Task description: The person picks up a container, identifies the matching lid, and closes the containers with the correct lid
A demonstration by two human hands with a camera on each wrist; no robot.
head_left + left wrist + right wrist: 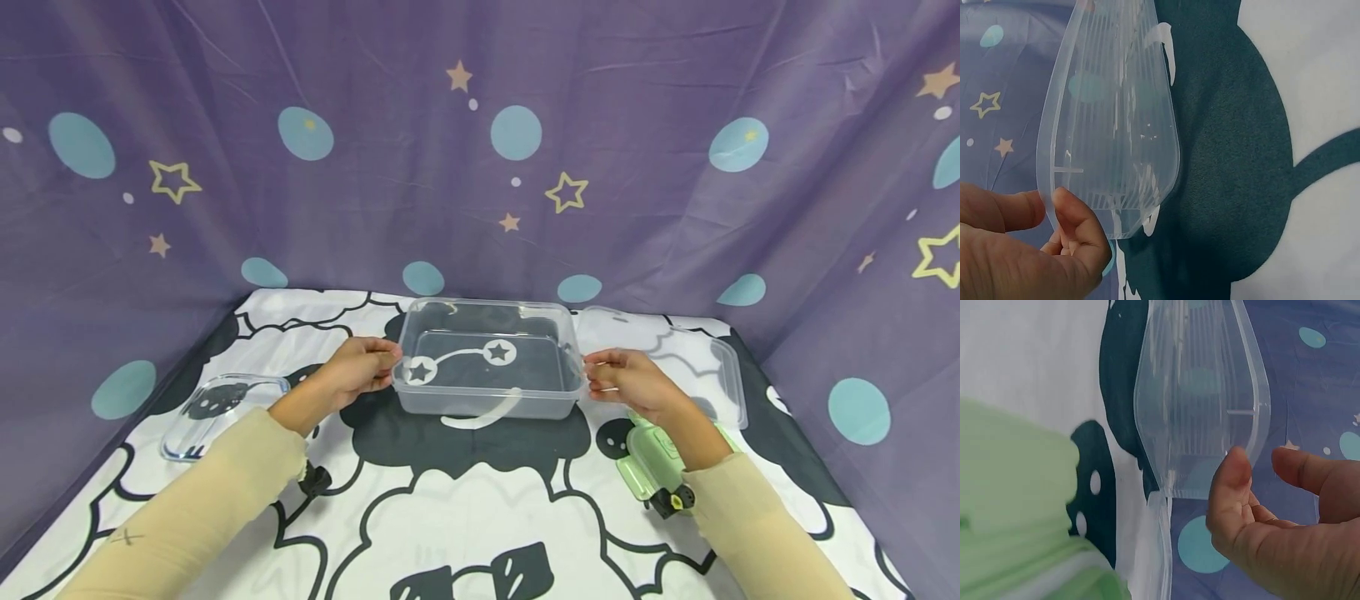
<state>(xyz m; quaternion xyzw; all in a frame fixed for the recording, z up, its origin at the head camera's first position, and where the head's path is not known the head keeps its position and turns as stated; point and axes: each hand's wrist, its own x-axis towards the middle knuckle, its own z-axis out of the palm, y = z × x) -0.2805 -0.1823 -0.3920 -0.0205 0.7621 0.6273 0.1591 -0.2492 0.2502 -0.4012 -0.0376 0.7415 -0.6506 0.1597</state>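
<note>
A clear, rectangular plastic container (480, 400) with an open top sits toward the back of the table. At its left end my left hand (363, 367) pinches the rim between thumb and fingers; the left wrist view shows the container's end wall (1122, 144) up close. My right hand (622, 379) is at the opposite end. Seen from the right wrist, its fingertips (1235, 469) overlap the lower corner of the container (1204, 412), while the thumb stands apart from the rim with a gap between them.
A transparent rectangular lid (727, 375) lies behind my right hand. Partly under my right forearm is a light green container (652, 454). A clear dish with a bluish edge (176, 433) is left of my left forearm. A purple curtain (420, 208) hangs behind the patterned tablecloth (465, 517).
</note>
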